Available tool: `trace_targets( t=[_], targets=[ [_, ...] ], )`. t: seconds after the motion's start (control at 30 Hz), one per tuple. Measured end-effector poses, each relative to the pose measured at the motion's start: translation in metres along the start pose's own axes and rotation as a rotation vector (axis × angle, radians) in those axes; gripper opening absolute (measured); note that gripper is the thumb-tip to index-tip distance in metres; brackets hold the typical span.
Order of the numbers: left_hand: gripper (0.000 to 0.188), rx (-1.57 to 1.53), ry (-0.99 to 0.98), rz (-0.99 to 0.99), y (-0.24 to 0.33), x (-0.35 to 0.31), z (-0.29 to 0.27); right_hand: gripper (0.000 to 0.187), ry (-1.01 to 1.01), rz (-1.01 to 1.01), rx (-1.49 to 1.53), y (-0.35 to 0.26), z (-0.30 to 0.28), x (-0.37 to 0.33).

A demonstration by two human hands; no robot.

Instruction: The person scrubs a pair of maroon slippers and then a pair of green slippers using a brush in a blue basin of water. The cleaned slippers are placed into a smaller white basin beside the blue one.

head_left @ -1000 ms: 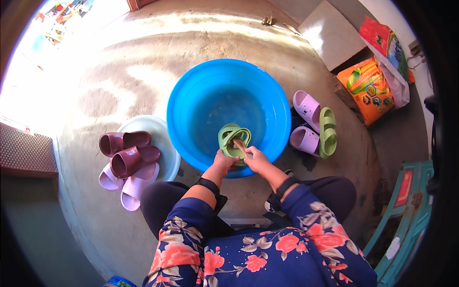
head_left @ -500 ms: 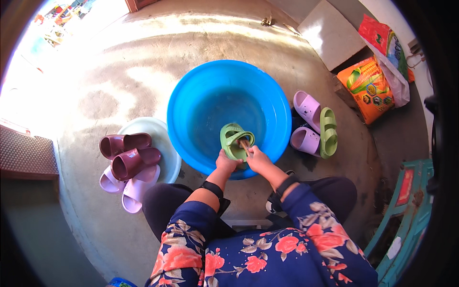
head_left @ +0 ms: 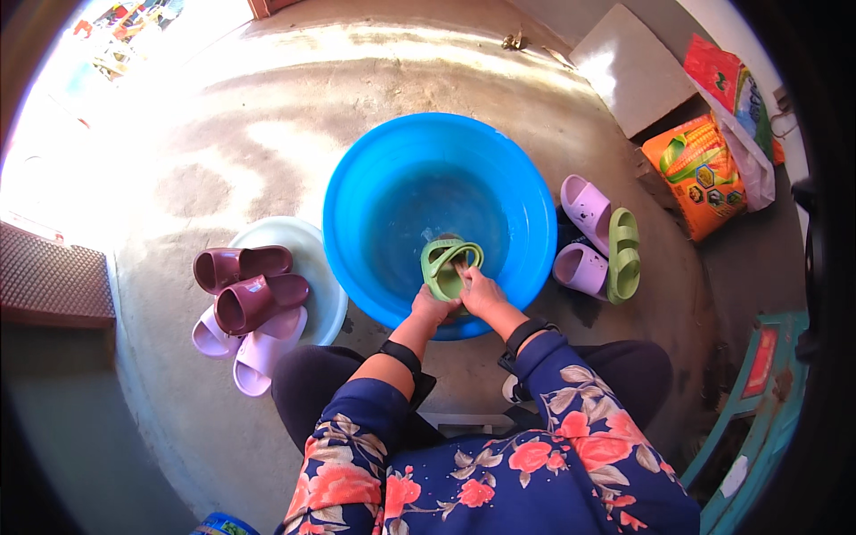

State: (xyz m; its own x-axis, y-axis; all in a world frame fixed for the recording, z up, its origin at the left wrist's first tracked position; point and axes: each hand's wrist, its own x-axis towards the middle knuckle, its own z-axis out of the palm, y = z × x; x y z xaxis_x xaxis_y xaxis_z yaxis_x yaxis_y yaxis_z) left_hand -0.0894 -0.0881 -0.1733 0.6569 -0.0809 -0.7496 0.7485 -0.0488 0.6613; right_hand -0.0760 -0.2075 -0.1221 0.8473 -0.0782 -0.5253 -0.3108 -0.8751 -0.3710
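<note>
A green two-strap sandal (head_left: 439, 283) is held tilted over the near side of a large blue basin (head_left: 346, 254) with cloudy water at the bottom. My left hand (head_left: 433, 308) grips the sandal's near end. Closed round a brown brush handle (head_left: 460, 268), my right hand (head_left: 482, 294) presses in at the sandal's opening. The brush's bristles are hidden inside the sandal.
Maroon slippers (head_left: 259, 301) and lilac slippers (head_left: 266, 357) lie on and beside a pale basin (head_left: 332, 299) at left. On the right sit lilac clogs (head_left: 581, 269) and a green sandal (head_left: 623, 259). Beyond are an orange bag (head_left: 700, 183) and a teal chair (head_left: 758, 419).
The brush has shifted slightly inside the green sandal, and the sandal's far end has tilted a little. Both hands keep their grip. The whole view has shifted slightly.
</note>
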Motion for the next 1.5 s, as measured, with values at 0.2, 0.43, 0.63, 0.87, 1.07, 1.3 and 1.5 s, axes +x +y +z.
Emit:
trace_targets(
  t=[0.2,0.43,0.63,0.87,1.07,1.3,1.5],
  targets=[
    [0.043,-0.137,-0.058,-0.056,0.005,-0.011,0.000,0.035,-0.023,-0.125,0.230,0.025,0.010,-0.010],
    [0.038,-0.296,-0.118,-0.093,0.005,-0.009,-0.006,0.033,0.021,-0.143,0.234,0.016,0.009,0.002],
    [0.036,-0.322,-0.135,-0.130,0.003,-0.009,-0.005,0.036,-0.137,-0.236,0.252,0.030,0.005,-0.020],
    [0.036,-0.334,-0.157,-0.161,0.002,-0.004,-0.009,0.034,0.026,-0.244,0.314,0.018,0.005,-0.017],
    [0.034,-0.316,-0.108,-0.152,0.003,-0.005,-0.004,0.036,-0.121,-0.224,0.283,0.031,-0.011,-0.052],
    [0.030,-0.368,-0.161,-0.151,0.001,-0.002,-0.007,0.040,-0.052,-0.226,0.297,0.009,-0.005,-0.058],
    [0.032,-0.309,-0.113,-0.128,0.003,-0.005,-0.003,0.041,-0.170,-0.018,0.123,0.016,-0.014,-0.068]
  ],
)
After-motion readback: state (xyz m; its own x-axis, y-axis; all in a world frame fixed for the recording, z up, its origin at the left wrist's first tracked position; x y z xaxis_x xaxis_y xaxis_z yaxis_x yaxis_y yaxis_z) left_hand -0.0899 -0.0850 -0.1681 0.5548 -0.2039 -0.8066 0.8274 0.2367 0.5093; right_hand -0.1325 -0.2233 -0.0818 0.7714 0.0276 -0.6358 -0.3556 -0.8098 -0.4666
